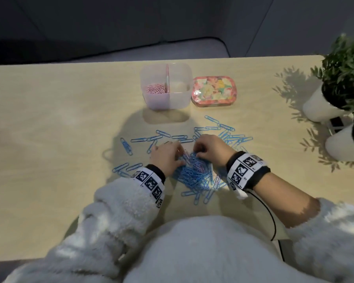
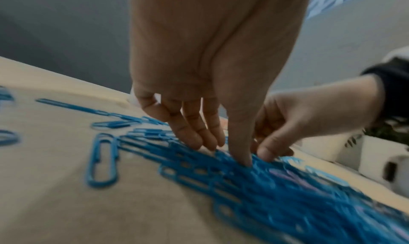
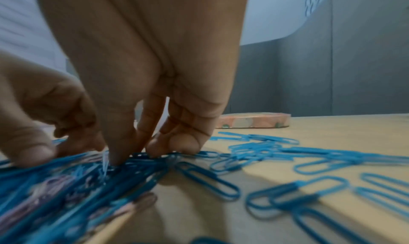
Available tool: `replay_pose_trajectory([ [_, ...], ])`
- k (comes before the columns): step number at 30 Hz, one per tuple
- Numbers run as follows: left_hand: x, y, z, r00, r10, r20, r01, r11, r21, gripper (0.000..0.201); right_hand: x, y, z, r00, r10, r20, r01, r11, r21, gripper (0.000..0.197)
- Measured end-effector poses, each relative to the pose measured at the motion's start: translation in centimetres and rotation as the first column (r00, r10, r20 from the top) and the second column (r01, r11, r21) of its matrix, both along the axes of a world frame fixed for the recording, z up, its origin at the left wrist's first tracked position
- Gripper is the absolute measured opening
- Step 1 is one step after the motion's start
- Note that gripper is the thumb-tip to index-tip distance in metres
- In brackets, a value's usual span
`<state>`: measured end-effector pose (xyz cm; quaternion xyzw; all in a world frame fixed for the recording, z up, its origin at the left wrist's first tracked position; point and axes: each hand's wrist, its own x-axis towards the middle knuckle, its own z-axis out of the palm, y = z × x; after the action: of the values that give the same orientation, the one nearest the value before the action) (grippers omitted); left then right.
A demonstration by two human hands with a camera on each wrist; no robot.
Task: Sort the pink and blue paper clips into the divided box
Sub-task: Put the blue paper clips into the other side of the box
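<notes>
A heap of blue paper clips (image 1: pixel 194 173) with a few pink ones (image 3: pixel 50 183) mixed in lies on the table in front of me. More blue clips (image 1: pixel 223 127) are scattered around it. My left hand (image 1: pixel 168 156) touches the heap's left side with straight fingers (image 2: pixel 199 139), thumb pressed into the clips. My right hand (image 1: pixel 207 148) is curled over the heap's top, with its thumb and fingertips (image 3: pixel 155 151) pinching clips there; their colour is hidden. The divided box (image 1: pixel 147 103) stands further back; pink clips (image 1: pixel 155 89) fill its left half, and its right half looks empty.
A floral tin lid (image 1: pixel 214 91) lies right of the box. Two white potted plants (image 1: pixel 323 105) stand at the table's right edge. A black cable (image 1: pixel 272 219) runs from my right wristband. The wooden table (image 1: pixel 49 139) stretches to the left.
</notes>
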<state>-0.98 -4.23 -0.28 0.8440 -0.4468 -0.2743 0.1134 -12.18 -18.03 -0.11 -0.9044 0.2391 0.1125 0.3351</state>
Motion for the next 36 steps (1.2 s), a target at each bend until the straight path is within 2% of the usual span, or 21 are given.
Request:
replay_pose_trajectory([
  [2, 0.6, 1.0, 0.0, 0.998, 0.047, -0.030, -0.046, 0.999, 0.013, 0.027, -1.1, -0.5, 0.0, 1.000, -0.018, -0.025, 0.017, 1.000, -0.020, 0.005],
  [5, 1.4, 2.0, 0.0, 0.994, 0.094, -0.062, -0.093, 0.995, 0.020, 0.024, -3.1, -1.3, 0.1, 0.995, -0.072, -0.067, 0.070, 0.997, -0.023, 0.015],
  [7, 1.7, 2.0, 0.0, 0.993, 0.079, -0.093, -0.083, 0.996, -0.041, 0.017, -4.0, -1.7, 0.5, 0.991, -0.100, -0.087, 0.099, 0.995, -0.016, 0.018],
  [10, 1.5, 0.4, 0.4, 0.994, -0.099, -0.049, 0.091, 0.985, -0.147, 0.014, -3.4, -1.8, 1.1, 0.994, -0.104, -0.017, 0.103, 0.992, -0.070, 0.014],
  [13, 1.4, -1.6, 0.7, 0.946, -0.319, 0.052, 0.323, 0.941, -0.097, 0.023, -1.2, -1.3, 1.2, 0.995, -0.068, 0.071, 0.075, 0.991, -0.110, 0.016],
  [15, 1.5, -2.4, 0.7, 0.912, -0.404, 0.075, 0.408, 0.912, -0.050, 0.020, 0.0, -0.8, 1.1, 0.998, -0.027, 0.054, 0.032, 0.994, -0.106, 0.015],
  [17, 1.7, -2.7, 0.5, 0.897, -0.436, 0.072, 0.438, 0.899, -0.020, 0.013, 0.8, -0.5, 0.9, 0.999, 0.036, -0.028, -0.039, 0.992, -0.119, 0.014],
  [21, 2.1, -2.4, -0.2, 0.906, -0.417, 0.071, 0.421, 0.906, -0.040, 0.013, 0.9, -0.5, 0.7, 0.992, 0.024, -0.122, -0.034, 0.996, -0.081, 0.008],
  [25, 2.1, -2.1, -0.4, 0.924, -0.381, -0.009, 0.379, 0.921, -0.093, 0.011, 0.2, -0.3, 0.3, 0.982, 0.070, -0.176, -0.079, 0.996, -0.040, 0.007],
  [27, 2.3, -1.9, -0.1, 0.948, -0.303, -0.093, 0.289, 0.948, -0.135, 0.012, -0.3, -0.5, 0.3, 0.988, 0.055, -0.142, -0.059, 0.998, -0.025, 0.010],
  [29, 2.7, -1.7, 0.4, 0.957, -0.219, -0.190, 0.187, 0.967, -0.172, 0.015, -0.9, -1.3, 0.2, 0.997, -0.076, 0.004, 0.076, 0.996, 0.035, 0.013],
  [31, 3.2, -1.7, 0.6, 0.951, -0.175, -0.256, 0.129, 0.974, -0.188, 0.012, -1.7, -1.9, 0.1, 0.948, -0.286, 0.141, 0.261, 0.950, 0.173, 0.013],
  [32, 3.5, -1.6, 0.6, 0.943, -0.153, -0.295, 0.101, 0.978, -0.185, 0.011, -2.1, -2.0, 0.1, 0.904, -0.400, 0.154, 0.344, 0.892, 0.294, 0.014],
  [34, 3.7, -1.6, 0.6, 0.912, -0.085, -0.402, 0.015, 0.985, -0.174, 0.009, -2.6, -1.8, 0.2, 0.818, -0.572, 0.054, 0.463, 0.713, 0.527, 0.024],
  [35, 3.7, -1.6, 0.6, 0.887, -0.047, -0.459, -0.035, 0.985, -0.169, 0.009, -2.9, -1.7, 0.3, 0.804, -0.595, 0.000, 0.481, 0.650, 0.589, 0.029],
  [36, 3.5, -1.8, 0.6, 0.867, -0.018, -0.499, -0.073, 0.984, -0.162, 0.010, -3.0, -1.4, 0.4, 0.814, -0.579, -0.031, 0.474, 0.633, 0.612, 0.033],
])
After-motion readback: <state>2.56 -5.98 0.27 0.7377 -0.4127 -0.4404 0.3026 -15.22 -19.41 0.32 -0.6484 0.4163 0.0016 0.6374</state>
